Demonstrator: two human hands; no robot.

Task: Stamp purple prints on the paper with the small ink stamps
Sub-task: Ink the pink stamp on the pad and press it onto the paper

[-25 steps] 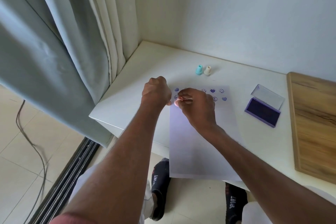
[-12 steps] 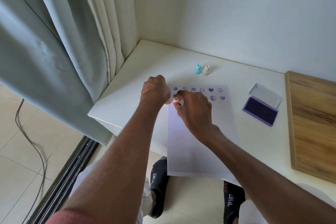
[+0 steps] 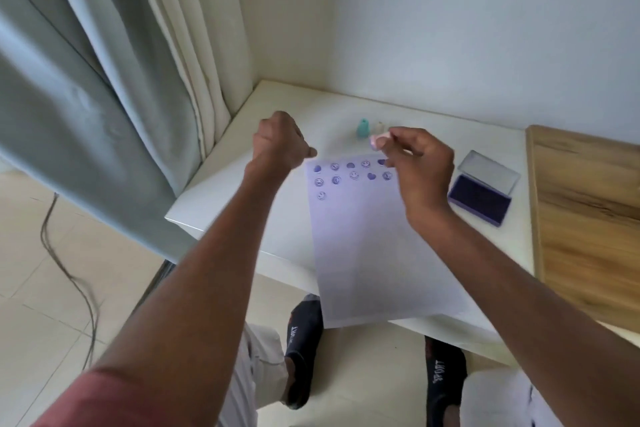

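A white sheet of paper (image 3: 374, 253) lies on the white table (image 3: 242, 211), its near end hanging over the front edge. Several purple heart and smiley prints sit along its far end, with one lone smiley print (image 3: 321, 196) below the rows at the left. My right hand (image 3: 419, 170) hovers above the far right of the paper and pinches a small pink stamp (image 3: 375, 141) in its fingertips. My left hand (image 3: 278, 146) is a closed fist just left of the paper's far corner. A teal stamp (image 3: 363, 128) and a cream stamp (image 3: 379, 128) stand behind the paper. The open purple ink pad (image 3: 479, 199) lies to the right.
A wooden board (image 3: 588, 218) covers the table's right side. Grey and cream curtains (image 3: 121, 80) hang at the left, close to the table's corner. A cable (image 3: 65, 270) runs over the tiled floor. My feet in dark slippers (image 3: 304, 340) are under the table.
My right hand has lifted the pink stamp off the paper's left side and carried it up and right. A new smiley print shows where it pressed. My left fist has stayed in place.
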